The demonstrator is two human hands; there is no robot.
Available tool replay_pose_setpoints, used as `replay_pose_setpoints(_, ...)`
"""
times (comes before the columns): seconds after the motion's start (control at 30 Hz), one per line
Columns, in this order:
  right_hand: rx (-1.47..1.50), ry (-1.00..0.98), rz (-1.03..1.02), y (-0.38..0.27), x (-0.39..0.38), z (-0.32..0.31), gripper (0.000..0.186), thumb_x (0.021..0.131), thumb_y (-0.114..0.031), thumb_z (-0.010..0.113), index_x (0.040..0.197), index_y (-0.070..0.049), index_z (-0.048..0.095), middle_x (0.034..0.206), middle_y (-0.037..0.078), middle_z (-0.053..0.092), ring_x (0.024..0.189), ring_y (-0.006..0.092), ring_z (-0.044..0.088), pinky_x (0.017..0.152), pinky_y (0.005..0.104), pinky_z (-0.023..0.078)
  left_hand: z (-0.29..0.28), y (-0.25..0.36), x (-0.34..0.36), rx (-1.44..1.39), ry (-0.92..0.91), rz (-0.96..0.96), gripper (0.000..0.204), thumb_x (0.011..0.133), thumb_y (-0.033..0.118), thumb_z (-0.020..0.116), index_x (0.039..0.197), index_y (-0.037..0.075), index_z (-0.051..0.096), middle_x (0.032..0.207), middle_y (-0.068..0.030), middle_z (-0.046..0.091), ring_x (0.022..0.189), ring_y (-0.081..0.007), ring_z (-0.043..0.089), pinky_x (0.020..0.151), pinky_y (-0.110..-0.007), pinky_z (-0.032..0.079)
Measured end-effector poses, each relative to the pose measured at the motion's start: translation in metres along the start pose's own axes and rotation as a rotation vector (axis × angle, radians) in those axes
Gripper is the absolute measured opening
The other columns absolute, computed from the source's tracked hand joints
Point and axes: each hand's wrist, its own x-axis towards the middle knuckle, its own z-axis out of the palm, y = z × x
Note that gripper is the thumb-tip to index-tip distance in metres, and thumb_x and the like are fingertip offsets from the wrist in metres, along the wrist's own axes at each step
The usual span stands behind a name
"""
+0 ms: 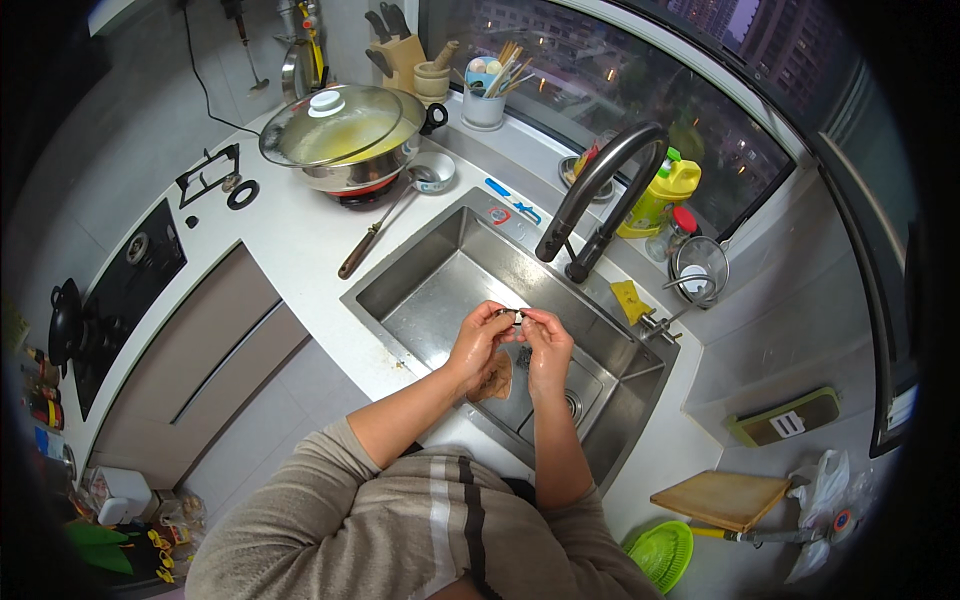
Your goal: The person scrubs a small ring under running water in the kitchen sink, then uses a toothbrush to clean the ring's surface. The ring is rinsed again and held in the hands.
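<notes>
Over the steel sink [420,290], both my hands meet at their fingertips around a small white and dark piece [517,317]; its kind is too small to make out. My left hand [480,345] pinches it from the left, fingers curled. From the other side, the thumb and fingers of my right hand [549,350] close on it. Beneath my hands, partly covered by them, a brown bag-like piece [496,378] with dark bits on it lies in the sink. Close by in the basin is a dark scrap [524,356].
A black tap [600,190] arches over the sink's far edge. A lidded steel pot [345,150] stands at the back left, with a ladle [375,237] beside it. Yellow cloth [630,301] lies by the right rim. A cutting board [720,498] and green basket [662,555] are at lower right.
</notes>
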Motion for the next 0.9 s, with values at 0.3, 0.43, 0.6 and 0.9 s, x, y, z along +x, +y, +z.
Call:
replay_pose_setpoints(0.3,0.0,-0.013,-0.063,0.007,-0.001,0.001,0.012,0.082,0.008,0.056,0.091,0.003,0.061,0.09,0.004,0.056,0.076,0.0097,0.057,0.066,0.0219,0.048,0.008,0.008,-0.004,-0.153,0.048,-0.118,0.01,0.085,0.004,0.056,0.085,0.011,0.049,0.083,-0.0005,0.054,0.082,-0.0123,0.054,0.074,-0.03,0.044)
replay_pose_setpoints(0.43,-0.023,-0.007,-0.089,0.007,0.0,0.002,0.011,0.081,0.009,0.056,0.09,0.004,0.06,0.09,0.005,0.056,0.075,0.0105,0.058,0.064,0.0227,0.05,0.004,0.005,0.0,-0.147,0.015,-0.097,0.012,0.085,0.001,0.055,0.084,0.011,0.048,0.082,-0.0002,0.053,0.079,-0.0121,0.054,0.075,-0.03,0.045)
replay_pose_setpoints(0.6,0.007,-0.019,-0.068,0.004,-0.001,0.004,0.01,0.082,0.009,0.055,0.089,0.003,0.059,0.088,0.005,0.056,0.074,0.0108,0.058,0.062,0.0238,0.051,0.0,0.001,0.001,-0.1,-0.01,-0.054,0.012,0.085,0.001,0.054,0.081,0.009,0.046,0.079,-0.0011,0.052,0.073,-0.0116,0.054,0.071,-0.028,0.046)
replay_pose_setpoints(0.9,0.045,-0.021,-0.013,0.011,-0.001,-0.001,0.011,0.081,0.008,0.056,0.089,0.003,0.061,0.085,0.004,0.056,0.072,0.0089,0.056,0.061,0.0216,0.046,0.003,0.008,-0.003,0.346,0.025,-0.002,0.009,0.088,0.009,0.048,0.079,0.006,0.046,0.072,-0.0026,0.052,0.065,-0.0104,0.053,0.063,-0.025,0.046)
